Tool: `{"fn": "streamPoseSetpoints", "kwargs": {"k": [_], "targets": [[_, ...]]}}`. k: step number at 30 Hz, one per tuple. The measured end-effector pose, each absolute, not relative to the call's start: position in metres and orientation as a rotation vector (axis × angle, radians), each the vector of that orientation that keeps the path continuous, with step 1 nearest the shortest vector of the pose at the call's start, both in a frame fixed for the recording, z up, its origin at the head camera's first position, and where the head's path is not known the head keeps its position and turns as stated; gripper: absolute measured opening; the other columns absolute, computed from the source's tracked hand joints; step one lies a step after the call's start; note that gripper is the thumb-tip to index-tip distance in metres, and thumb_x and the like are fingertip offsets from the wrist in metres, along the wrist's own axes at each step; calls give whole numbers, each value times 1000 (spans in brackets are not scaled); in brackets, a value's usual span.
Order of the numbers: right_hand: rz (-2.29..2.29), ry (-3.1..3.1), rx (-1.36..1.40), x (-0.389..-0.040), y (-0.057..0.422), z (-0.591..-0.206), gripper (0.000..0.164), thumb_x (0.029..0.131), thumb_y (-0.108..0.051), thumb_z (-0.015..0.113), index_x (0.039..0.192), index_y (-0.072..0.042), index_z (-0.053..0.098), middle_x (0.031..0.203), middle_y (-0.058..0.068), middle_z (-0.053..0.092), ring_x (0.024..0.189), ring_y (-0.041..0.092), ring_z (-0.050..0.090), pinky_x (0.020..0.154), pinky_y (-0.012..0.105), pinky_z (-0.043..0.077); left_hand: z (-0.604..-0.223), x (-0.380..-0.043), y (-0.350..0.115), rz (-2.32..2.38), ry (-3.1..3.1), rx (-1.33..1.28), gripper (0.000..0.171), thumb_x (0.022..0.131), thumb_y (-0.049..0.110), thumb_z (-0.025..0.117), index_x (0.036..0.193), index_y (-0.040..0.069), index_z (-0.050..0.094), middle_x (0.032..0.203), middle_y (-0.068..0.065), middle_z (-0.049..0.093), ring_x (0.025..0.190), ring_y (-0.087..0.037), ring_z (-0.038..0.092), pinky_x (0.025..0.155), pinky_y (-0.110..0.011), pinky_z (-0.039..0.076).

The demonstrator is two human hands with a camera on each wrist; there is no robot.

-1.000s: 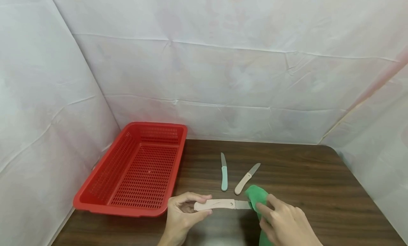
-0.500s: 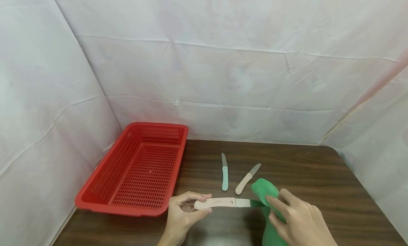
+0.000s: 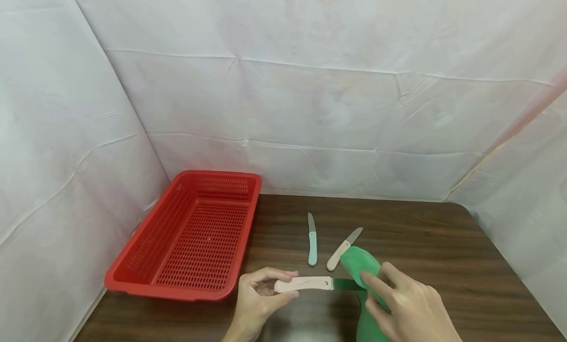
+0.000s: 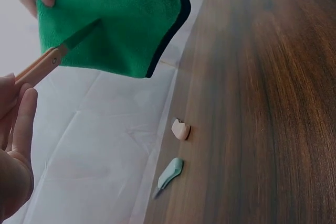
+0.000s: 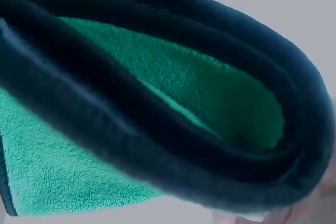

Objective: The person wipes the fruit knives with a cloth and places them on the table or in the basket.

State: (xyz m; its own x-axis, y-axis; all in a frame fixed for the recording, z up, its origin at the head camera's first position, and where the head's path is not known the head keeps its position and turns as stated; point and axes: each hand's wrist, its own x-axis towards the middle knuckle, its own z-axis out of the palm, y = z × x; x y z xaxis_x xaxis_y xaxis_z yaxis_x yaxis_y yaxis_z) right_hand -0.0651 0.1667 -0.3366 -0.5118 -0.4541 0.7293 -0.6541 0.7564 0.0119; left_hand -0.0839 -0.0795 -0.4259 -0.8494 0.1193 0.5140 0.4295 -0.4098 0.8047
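Note:
In the head view my left hand holds a paring knife by its pale pink handle, thumb below and fingers above. The blade points right and looks green beside the cloth. My right hand pinches a folded green cloth at the blade's tip end. From the left wrist, the blade lies in front of the dark-edged cloth; I cannot tell whether they touch. The right wrist view is mostly filled by the folded cloth, which hides the knife.
A light blue-handled knife and another pink-handled knife lie on the dark wooden table beyond my hands. A red perforated basket stands at the left. White sheeting encloses the back and sides.
My right hand drew the cloth to the right, then came back left along the blade. The cloth now overlaps the pink knife on the table. My left hand shifted slightly right with its knife.

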Motion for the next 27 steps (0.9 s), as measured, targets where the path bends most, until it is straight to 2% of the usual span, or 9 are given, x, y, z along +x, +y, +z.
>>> {"fn": "streamPoseSetpoints", "kwargs": {"k": [7, 13, 20, 27], "targets": [[311, -2150, 912, -66, 153, -337, 46, 90, -28, 23, 76, -14, 64, 66, -7, 38, 49, -6, 16, 35, 4, 11, -425, -83, -79, -2354, -1620, -750, 26, 63, -18, 67, 87, -12, 59, 92, -31, 59, 81, -33, 62, 58, -34, 55], [285, -2120, 994, -67, 141, -344, 45, 88, -20, 20, 72, -11, 61, 62, -7, 32, 53, -2, 17, 35, 4, 10, -422, -83, -77, -2347, -1595, -761, 27, 63, -16, 68, 87, -10, 60, 91, -29, 61, 78, -31, 63, 57, -35, 55], [246, -2204, 997, -67, 140, -358, 42, 80, -17, 16, 67, -14, 56, 61, -9, 29, 51, 0, 19, 36, 5, 10, -420, -81, -75, -2365, -1528, -774, 27, 62, -19, 66, 86, -9, 60, 89, -31, 60, 77, -28, 63, 57, -35, 55], [208, -2221, 951, -69, 149, -363, 41, 82, -20, 15, 68, -16, 53, 63, -9, 31, 48, 0, 15, 34, 7, 8, -418, -80, -81, -2422, -1455, -770, 28, 61, -26, 61, 85, -12, 57, 89, -37, 56, 80, -26, 62, 62, -34, 55]]}}
